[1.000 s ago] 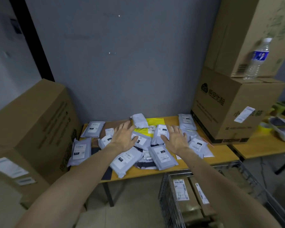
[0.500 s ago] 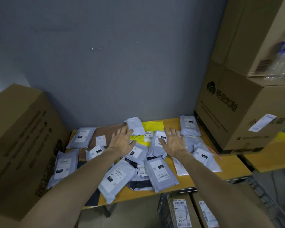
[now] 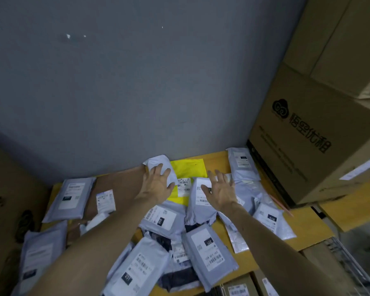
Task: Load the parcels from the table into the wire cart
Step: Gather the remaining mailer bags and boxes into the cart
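Hands reaching farther over the table than a second ago, when both hovered above the middle of the parcel heap. The left hand now lies on a crumpled white parcel at the back edge by the wall, fingers spread over it and not yet closed. The right hand rests open, fingers apart, on a grey mailer beside the yellow parcel. No parcel is lifted. Many grey mailers lie scattered and overlapping across the table. The wire cart stands at the near right corner below the table edge, with boxed parcels already inside. The reach appears to open a two-handed gathering of the rear parcels; loading of this heap is judged barely begun.
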